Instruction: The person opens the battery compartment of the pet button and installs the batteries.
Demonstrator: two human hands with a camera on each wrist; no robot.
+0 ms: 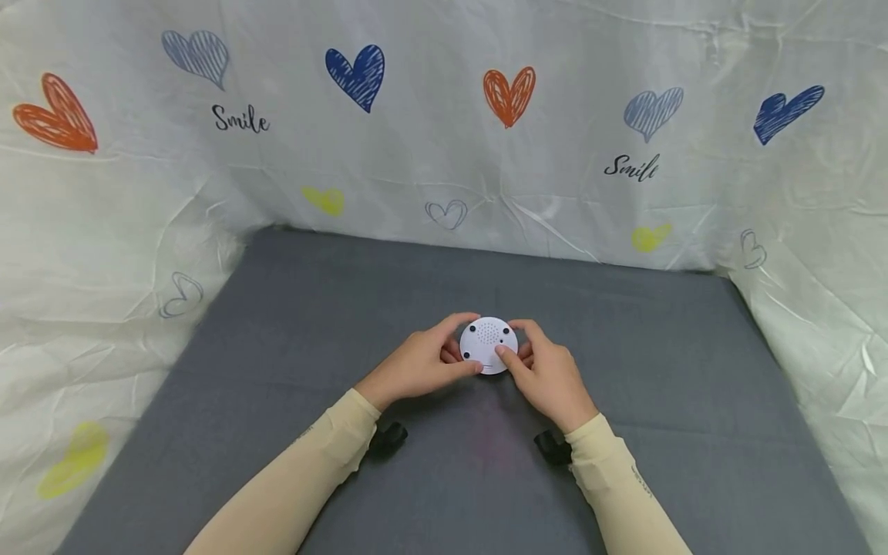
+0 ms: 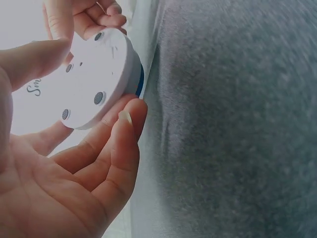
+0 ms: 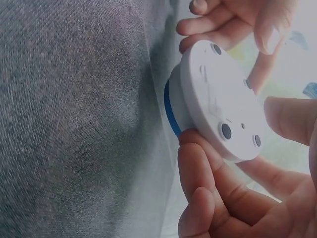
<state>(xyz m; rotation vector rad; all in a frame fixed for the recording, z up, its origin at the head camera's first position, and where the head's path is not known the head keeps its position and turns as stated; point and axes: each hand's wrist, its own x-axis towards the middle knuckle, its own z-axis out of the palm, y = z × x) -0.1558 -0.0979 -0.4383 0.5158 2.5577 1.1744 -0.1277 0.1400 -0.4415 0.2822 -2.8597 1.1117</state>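
Observation:
Both hands hold a round white device (image 1: 486, 354) over the middle of the table. Its flat underside, with small dark round feet and a patch of tiny holes, faces up toward the head camera. My left hand (image 1: 419, 362) grips the left rim, thumb along the near edge and fingers curled behind. On the other side, my right hand (image 1: 553, 378) grips the right rim, its thumb over the flat face. In the left wrist view the device (image 2: 91, 82) shows a thicker body beneath the disc. A blue band (image 3: 172, 110) rings that body's far end in the right wrist view.
A grey cloth (image 1: 333, 308) covers the table. White sheeting (image 1: 416, 139) printed with hearts and the word "Smile" hangs behind it and along both sides. Dark wrist cameras stick out beneath the left sleeve (image 1: 291, 470) and the right sleeve (image 1: 617, 478).

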